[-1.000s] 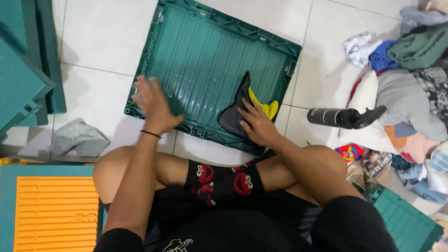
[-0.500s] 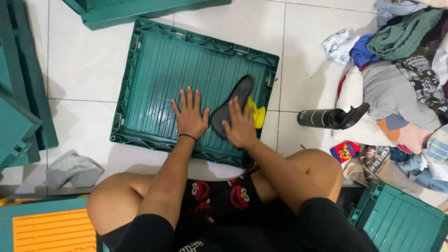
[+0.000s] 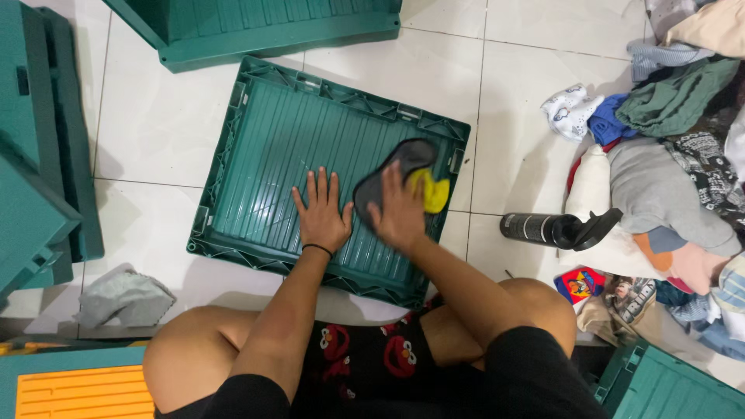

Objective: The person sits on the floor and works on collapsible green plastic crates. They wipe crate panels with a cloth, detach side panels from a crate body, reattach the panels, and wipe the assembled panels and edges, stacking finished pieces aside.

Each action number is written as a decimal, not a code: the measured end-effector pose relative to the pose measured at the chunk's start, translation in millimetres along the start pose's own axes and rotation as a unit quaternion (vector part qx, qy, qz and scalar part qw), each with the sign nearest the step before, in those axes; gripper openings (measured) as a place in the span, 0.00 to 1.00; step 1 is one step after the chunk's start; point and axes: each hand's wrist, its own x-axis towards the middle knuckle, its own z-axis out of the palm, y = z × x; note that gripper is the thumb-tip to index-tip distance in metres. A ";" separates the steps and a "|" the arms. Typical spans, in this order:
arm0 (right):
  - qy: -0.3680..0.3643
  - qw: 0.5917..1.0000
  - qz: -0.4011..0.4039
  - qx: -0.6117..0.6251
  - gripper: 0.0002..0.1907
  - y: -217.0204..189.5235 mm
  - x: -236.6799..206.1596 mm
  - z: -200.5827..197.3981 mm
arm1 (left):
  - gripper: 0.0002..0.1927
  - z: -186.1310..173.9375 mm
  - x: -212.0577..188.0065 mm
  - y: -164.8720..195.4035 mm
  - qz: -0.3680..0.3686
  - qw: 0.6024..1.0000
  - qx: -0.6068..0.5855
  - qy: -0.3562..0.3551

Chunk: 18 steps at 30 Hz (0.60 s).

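**Both hands now flat on the panel**

The dark grey and yellow cloth [image 3: 407, 174] lies on the ribbed green crate panel [image 3: 272, 155], near its right edge, pressed under the right hand [image 3: 397, 213], palm down and blurred. The left hand [image 3: 322, 213], a second ago at the panel's left edge, has slid in beside it, fingers spread flat, holding nothing. The wiping reads as mid-stroke. A black spray bottle [image 3: 543, 229] lies on the tiles, beside a clothes pile [image 3: 667, 186].

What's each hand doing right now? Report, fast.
Left hand: open, flat on the green crate, holding nothing.
Right hand: open, pressing on the dark sock; not gripping it.
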 end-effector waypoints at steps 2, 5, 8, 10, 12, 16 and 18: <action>-0.061 0.994 -0.090 -0.023 0.44 -13.0 -30.8 -4.6 | 0.38 -0.5 -1.2 -1.3 -0.001 1.000 0.008 -0.009; -0.066 0.971 -0.229 0.001 0.44 -9.7 -48.2 -9.8 | 0.38 -2.5 -2.5 -2.8 0.006 1.000 0.010 -0.017; -0.087 0.962 -0.259 0.017 0.43 11.5 -24.1 -10.5 | 0.39 -4.3 -2.9 -3.6 0.011 1.000 0.009 -0.023; -0.050 0.973 -0.227 0.011 0.44 25.6 1.5 -9.4 | 0.39 -4.5 -2.3 -3.7 0.009 0.999 0.009 -0.031; -0.026 0.981 -0.191 0.018 0.44 35.7 30.4 -8.4 | 0.40 -4.0 -1.9 -4.2 0.005 0.999 0.015 -0.047; 0.029 0.984 -0.171 0.031 0.42 54.9 73.6 -14.6 | 0.38 -2.1 -1.0 -5.2 0.014 1.000 -0.017 -0.021; 0.050 0.982 -0.174 0.055 0.41 58.9 82.3 -17.6 | 0.39 -1.4 -0.5 -5.0 0.017 1.000 -0.020 -0.007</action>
